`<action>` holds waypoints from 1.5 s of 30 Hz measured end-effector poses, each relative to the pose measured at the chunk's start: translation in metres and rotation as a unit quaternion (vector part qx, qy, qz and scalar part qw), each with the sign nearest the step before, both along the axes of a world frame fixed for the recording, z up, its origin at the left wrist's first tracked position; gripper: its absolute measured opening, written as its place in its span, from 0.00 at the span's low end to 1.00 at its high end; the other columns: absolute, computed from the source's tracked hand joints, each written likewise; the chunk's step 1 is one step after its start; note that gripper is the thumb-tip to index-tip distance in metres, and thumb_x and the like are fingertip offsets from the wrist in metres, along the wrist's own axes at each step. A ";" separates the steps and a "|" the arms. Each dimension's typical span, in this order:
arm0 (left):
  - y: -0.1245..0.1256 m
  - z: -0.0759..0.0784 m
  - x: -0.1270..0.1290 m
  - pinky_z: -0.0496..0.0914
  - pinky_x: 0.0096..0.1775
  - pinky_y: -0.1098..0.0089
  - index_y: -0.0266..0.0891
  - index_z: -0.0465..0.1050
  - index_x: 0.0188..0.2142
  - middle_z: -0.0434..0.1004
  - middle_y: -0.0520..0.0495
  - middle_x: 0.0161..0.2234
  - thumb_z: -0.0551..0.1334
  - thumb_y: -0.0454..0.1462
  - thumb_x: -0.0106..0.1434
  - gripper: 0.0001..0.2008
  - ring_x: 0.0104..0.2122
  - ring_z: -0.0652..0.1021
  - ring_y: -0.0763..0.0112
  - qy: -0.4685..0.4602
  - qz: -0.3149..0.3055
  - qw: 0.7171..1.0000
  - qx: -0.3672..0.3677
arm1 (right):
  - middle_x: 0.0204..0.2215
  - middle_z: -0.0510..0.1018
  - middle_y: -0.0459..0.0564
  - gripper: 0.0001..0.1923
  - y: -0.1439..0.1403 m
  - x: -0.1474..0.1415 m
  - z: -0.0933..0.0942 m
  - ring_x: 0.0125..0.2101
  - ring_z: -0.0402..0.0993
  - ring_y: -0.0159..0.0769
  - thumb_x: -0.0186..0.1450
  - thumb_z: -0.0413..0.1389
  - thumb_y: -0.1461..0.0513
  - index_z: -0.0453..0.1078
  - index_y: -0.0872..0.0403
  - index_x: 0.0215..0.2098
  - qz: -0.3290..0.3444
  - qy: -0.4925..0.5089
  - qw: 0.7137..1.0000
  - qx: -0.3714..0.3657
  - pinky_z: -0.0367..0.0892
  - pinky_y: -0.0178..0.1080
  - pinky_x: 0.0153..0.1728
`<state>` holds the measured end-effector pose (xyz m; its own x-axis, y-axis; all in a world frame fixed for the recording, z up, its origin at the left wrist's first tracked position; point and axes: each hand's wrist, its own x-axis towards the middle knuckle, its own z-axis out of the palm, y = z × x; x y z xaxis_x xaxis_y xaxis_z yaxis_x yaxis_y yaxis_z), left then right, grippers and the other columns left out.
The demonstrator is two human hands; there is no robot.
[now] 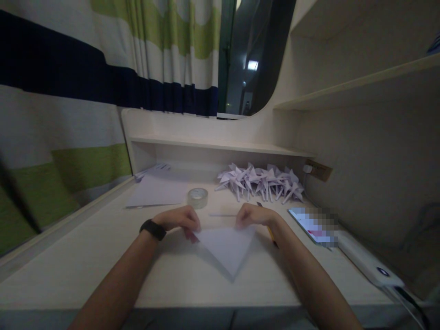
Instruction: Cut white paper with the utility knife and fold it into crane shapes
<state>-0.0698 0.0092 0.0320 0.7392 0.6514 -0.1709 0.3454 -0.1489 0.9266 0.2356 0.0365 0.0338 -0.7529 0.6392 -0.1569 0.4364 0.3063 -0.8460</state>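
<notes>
A sheet of white paper (228, 250), folded to a triangle with its point toward me, is held just over the desk. My left hand (182, 221), with a black band on the wrist, pinches its left corner. At the upper right corner, my right hand (252, 215) is closed on the paper's edge, its fingertips partly hidden. Just beyond the hands stands a roll of clear tape (197, 197). A thin white strip (222, 214) lies between the hands, and a yellow-and-black cutter (272, 236) is partly covered by my right forearm.
A stack of white paper (156, 188) lies at the back left. Several folded paper pieces (261, 181) are heaped at the back right. A phone (311, 224) and a white power strip (369, 261) with cables lie to the right. Shelves (220, 145) border the desk (85, 266).
</notes>
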 end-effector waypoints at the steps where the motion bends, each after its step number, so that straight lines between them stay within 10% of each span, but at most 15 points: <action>1: 0.001 0.000 -0.003 0.69 0.27 0.71 0.36 0.80 0.24 0.81 0.41 0.25 0.65 0.40 0.52 0.09 0.23 0.78 0.67 -0.007 0.001 1.000 0.000 | 0.19 0.75 0.46 0.17 0.000 0.004 0.003 0.21 0.66 0.29 0.49 0.65 0.53 0.78 0.61 0.27 -0.001 -0.001 1.000 -0.002 0.61 0.33 0.28; 10: 0.006 0.001 -0.005 0.70 0.33 0.71 0.35 0.81 0.33 0.81 0.40 0.32 0.63 0.44 0.58 0.14 0.31 0.78 0.67 -0.112 0.145 0.979 0.088 | 0.18 0.72 0.44 0.16 0.000 0.018 0.012 0.21 0.64 0.28 0.50 0.65 0.53 0.77 0.61 0.25 -0.039 0.004 0.999 0.031 0.59 0.31 0.27; 25: 0.002 -0.005 0.015 0.67 0.27 0.74 0.35 0.78 0.27 0.78 0.47 0.23 0.64 0.47 0.57 0.16 0.23 0.74 0.73 0.012 -0.006 0.990 0.144 | 0.22 0.78 0.48 0.14 -0.011 0.005 0.013 0.22 0.70 0.32 0.49 0.64 0.55 0.79 0.59 0.27 -0.032 0.011 0.999 0.031 0.62 0.33 0.27; 32: -0.004 0.006 0.019 0.67 0.23 0.75 0.34 0.79 0.26 0.77 0.47 0.18 0.64 0.46 0.57 0.16 0.19 0.76 0.72 0.020 0.082 0.983 0.165 | 0.23 0.79 0.49 0.15 -0.025 0.029 0.020 0.24 0.72 0.33 0.54 0.63 0.53 0.79 0.59 0.27 -0.074 0.028 0.993 0.089 0.65 0.34 0.29; 38: -0.030 0.019 0.019 0.72 0.26 0.73 0.35 0.80 0.34 0.81 0.45 0.25 0.60 0.43 0.62 0.14 0.23 0.79 0.69 0.015 0.166 0.931 0.324 | 0.28 0.81 0.52 0.18 -0.061 0.069 0.024 0.30 0.77 0.38 0.58 0.60 0.50 0.78 0.58 0.30 -0.188 0.054 0.969 0.148 0.68 0.36 0.33; 45: -0.089 -0.026 -0.005 0.73 0.46 0.64 0.43 0.74 0.49 0.77 0.45 0.48 0.50 0.37 0.68 0.17 0.43 0.79 0.64 0.080 0.129 0.836 0.527 | 0.33 0.81 0.54 0.20 -0.073 0.106 -0.009 0.35 0.77 0.43 0.63 0.53 0.49 0.77 0.56 0.34 -0.345 -0.023 0.899 0.269 0.68 0.40 0.38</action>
